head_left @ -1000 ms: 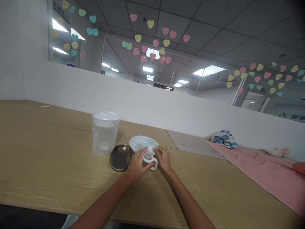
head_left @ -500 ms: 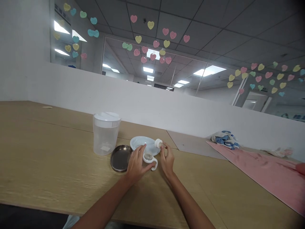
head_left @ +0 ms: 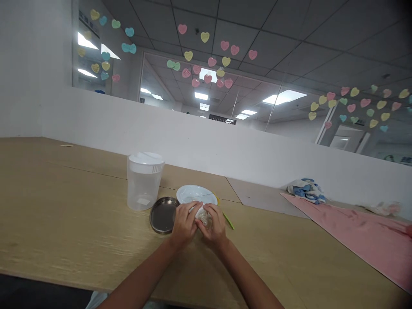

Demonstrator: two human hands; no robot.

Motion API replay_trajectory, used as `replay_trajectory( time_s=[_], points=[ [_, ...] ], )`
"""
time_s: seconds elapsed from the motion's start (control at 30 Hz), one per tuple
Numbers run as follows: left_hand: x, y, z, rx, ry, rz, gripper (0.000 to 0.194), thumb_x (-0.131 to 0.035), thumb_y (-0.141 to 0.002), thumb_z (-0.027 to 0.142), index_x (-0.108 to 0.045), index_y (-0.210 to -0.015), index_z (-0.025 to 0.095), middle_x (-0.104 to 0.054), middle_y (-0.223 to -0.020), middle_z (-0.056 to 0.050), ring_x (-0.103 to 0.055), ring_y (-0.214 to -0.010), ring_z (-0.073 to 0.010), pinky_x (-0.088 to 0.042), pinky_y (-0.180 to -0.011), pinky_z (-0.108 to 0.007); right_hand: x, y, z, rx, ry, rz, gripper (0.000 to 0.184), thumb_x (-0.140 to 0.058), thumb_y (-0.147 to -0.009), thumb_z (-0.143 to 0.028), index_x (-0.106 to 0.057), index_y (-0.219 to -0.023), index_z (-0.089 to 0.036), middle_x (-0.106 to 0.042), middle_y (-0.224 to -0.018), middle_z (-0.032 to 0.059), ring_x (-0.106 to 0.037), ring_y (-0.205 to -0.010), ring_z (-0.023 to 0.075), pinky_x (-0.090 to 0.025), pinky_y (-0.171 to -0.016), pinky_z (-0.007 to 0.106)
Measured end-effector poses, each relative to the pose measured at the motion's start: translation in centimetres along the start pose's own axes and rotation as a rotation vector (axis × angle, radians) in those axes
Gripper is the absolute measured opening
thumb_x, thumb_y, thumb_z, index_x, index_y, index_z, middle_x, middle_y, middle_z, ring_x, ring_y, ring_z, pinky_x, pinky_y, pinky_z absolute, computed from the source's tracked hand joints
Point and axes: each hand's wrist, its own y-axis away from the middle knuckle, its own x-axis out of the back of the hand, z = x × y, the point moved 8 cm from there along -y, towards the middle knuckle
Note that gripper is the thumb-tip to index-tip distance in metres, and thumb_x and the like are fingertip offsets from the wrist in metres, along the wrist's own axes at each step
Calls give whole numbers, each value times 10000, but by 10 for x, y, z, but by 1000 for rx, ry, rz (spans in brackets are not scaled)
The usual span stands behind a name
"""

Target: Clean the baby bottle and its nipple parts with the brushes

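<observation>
In the middle of the table my left hand point(head_left: 184, 224) and my right hand point(head_left: 213, 224) meet, fingers curled around what looks like a baby bottle. Its white collar and clear ribbed nipple point(head_left: 204, 219) show between them. My left fingers wrap the bottle's left side, while my right fingers close over the collar from the right. The bottle's body and its handle are hidden by the hands. Directly behind the hands lies a pale blue plate point(head_left: 196, 192). A shallow round metal dish point(head_left: 163, 214) sits beside my left hand.
A clear plastic bucket with a white lid point(head_left: 144, 180) stands to the left. A thin green stick point(head_left: 228, 220) lies right of my hands. Farther right are a pink cloth point(head_left: 347, 231) and a crumpled blue-and-white cloth point(head_left: 306, 191). A white wall runs behind the table.
My right hand has brought the white collar with the nipple down and left onto the bottle. Both hands now touch around it. The bottle's handle is now covered, and the green stick is uncovered.
</observation>
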Motion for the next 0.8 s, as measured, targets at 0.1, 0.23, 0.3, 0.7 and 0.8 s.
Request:
replay_trajectory(
  time_s=[0.1,0.23,0.3,0.7,0.8],
  points=[
    [3,-2,4,-12,-21,13,390,-403,-899,296,-467,-1268,186,-610,-1131,-111,-546,-1035,-221,-346,-914,-358,-1,-3,-3,-1,17,-31,408,-538,-829,-199,-465,-1230,-209,-609,-992,124,-603,-903,228,-531,-765,398],
    [3,-7,8,-12,-32,-15,391,-393,-906,304,-463,-1269,177,-613,-1148,-111,-552,-1027,-217,-337,-901,-351,3,-8,-5,28,21,-6,390,-499,-838,-118,-496,-1219,-201,-638,-958,109,-614,-883,205,-541,-755,352],
    [4,-9,9,-5,-26,-18,388,-387,-910,314,-473,-1260,171,-614,-1153,-114,-555,-1028,-218,-335,-894,-348,4,-10,-4,40,31,3,381,-480,-842,-100,-505,-1209,-201,-648,-949,105,-623,-873,197,-546,-746,341],
    [9,-13,18,-89,-56,26,390,-459,-885,391,-520,-1189,155,-661,-1088,-105,-602,-975,-203,-336,-887,-330,10,-8,4,-58,22,12,224,-463,-869,-151,-602,-1038,-198,-706,-871,77,-676,-776,166,-548,-671,265],
    [17,-14,25,-136,-46,113,381,-437,-895,402,-532,-1154,139,-676,-1046,-108,-616,-932,-186,-350,-866,-320,16,-9,2,-51,-2,48,177,-472,-867,-156,-619,-959,-187,-711,-823,65,-677,-735,154,-544,-643,248]
  ],
)
